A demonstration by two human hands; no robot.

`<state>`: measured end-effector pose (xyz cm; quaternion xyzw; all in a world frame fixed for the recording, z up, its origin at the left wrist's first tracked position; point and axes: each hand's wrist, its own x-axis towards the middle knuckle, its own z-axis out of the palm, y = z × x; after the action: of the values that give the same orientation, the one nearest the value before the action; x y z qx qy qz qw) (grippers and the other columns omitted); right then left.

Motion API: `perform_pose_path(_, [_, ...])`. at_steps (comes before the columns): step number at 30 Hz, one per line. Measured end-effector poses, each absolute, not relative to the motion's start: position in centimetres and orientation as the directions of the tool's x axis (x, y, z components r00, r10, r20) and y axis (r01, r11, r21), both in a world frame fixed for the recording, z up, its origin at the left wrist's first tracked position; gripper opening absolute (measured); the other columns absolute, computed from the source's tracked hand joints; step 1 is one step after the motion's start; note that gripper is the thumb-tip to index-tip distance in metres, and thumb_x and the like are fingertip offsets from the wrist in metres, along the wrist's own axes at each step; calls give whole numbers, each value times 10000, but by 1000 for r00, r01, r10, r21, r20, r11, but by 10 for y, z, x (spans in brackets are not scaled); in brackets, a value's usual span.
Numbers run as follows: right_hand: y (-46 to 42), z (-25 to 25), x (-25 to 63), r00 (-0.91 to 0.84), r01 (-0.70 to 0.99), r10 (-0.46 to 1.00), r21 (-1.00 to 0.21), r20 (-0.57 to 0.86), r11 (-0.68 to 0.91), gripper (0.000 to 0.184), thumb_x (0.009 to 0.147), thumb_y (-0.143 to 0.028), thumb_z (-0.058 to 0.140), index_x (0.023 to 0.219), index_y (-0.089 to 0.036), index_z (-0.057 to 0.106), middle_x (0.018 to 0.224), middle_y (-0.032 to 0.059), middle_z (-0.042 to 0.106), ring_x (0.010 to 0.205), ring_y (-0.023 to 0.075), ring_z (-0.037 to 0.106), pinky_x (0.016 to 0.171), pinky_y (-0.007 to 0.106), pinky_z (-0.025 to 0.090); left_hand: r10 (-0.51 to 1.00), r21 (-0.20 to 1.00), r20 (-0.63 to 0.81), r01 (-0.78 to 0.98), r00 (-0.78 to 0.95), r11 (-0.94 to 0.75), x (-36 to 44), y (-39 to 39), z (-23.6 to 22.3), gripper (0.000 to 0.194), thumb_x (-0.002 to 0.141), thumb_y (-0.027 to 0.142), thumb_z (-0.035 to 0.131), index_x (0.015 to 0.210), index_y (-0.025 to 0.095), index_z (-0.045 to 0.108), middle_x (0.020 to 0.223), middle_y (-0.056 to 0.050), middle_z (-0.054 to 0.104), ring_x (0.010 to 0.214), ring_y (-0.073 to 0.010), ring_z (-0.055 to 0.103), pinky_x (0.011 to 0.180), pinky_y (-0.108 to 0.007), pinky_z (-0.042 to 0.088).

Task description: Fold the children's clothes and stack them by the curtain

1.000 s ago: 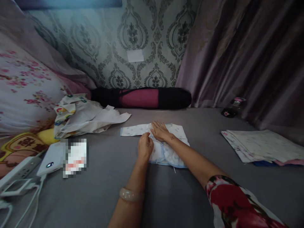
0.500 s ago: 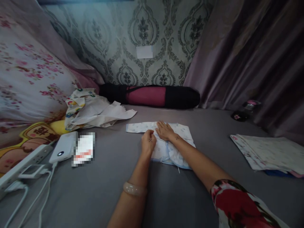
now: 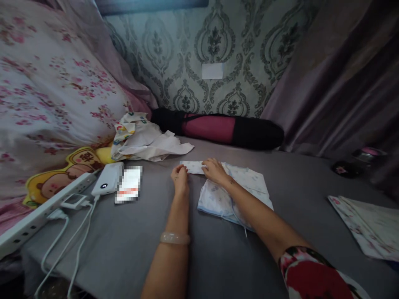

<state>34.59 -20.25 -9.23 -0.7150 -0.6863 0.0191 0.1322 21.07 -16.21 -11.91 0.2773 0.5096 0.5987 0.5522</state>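
Note:
A small white baby shirt (image 3: 254, 182) with pale prints, blue trim and thin ties lies on the grey sheet, one sleeve stretched out to the left. At that sleeve's cuff, my left hand (image 3: 180, 176) is closed, pinching the fabric between thumb and fingers. My right hand (image 3: 215, 171) rests where the sleeve joins the body, fingers bent and their tips gripping the cloth. Its forearm crosses over the shirt and hides part of the front.
Crumpled white clothing (image 3: 149, 143) lies at the back left, near a power bank (image 3: 107, 178), a power strip (image 3: 46, 211) and white cables. A black and pink roll bag (image 3: 208, 128) lies along the wall. Folded cloths (image 3: 368, 224) and a jar (image 3: 349, 166) are at right.
My left hand has slid leftward along the sleeve to its cuff. My right hand's fingers, flat before, are now bent. The camera view has turned left.

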Motion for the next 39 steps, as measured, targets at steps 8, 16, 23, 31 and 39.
perform_pose_path(8, [-180, -106, 303, -115, 979, 981, -147, 156, 139, 266, 918, -264, 480, 1122, -200, 637, 1149, 79, 607, 1116, 214, 496, 931, 310, 342, 884, 889, -307, -437, -353, 135, 199, -145, -129, 171, 694, 154, 487, 851, 168, 555, 699, 13, 546, 616, -111, 578, 635, -248, 458])
perform_pose_path(16, [-174, -110, 302, -84, 982, 990, -161, 114, 102, 328, 968, -270, 342, 1083, -222, 645, 1147, 85, 624, 1044, 192, 561, 841, 280, 396, 903, 927, -247, -356, -350, 116, 198, -141, -133, 158, 722, 203, 479, 836, 163, 580, 677, 21, 534, 590, -106, 543, 621, -243, 441])
perform_pose_path(23, [-160, -115, 313, 63, 898, 992, -440, 113, -7, 301, 921, -267, 419, 940, -204, 712, 965, 54, 716, 905, 178, 625, 751, 241, 404, 955, 950, -186, -292, -231, 114, 206, -141, -132, 278, 806, 389, 492, 879, 166, 641, 763, -28, 621, 767, -158, 610, 729, -286, 474])
perform_pose_path(31, [-166, -116, 334, -79, 796, 975, -575, 209, 188, 263, 871, -195, 501, 1020, -206, 717, 1020, 39, 719, 933, 158, 631, 814, 229, 429, 964, 908, -261, -328, 48, 262, 220, -144, -128, 438, 861, 551, 459, 978, 172, 644, 1150, -116, 654, 1167, -235, 560, 964, -338, 439])
perform_pose_path(39, [-198, -100, 399, 252, 870, 966, -452, 65, -196, 290, 897, -241, 459, 1052, -195, 700, 1035, 56, 709, 945, 180, 622, 788, 245, 422, 966, 886, -255, -393, 33, 247, 222, -142, -124, 363, 839, 540, 537, 947, 209, 641, 1131, -85, 663, 1146, -226, 579, 948, -351, 457])
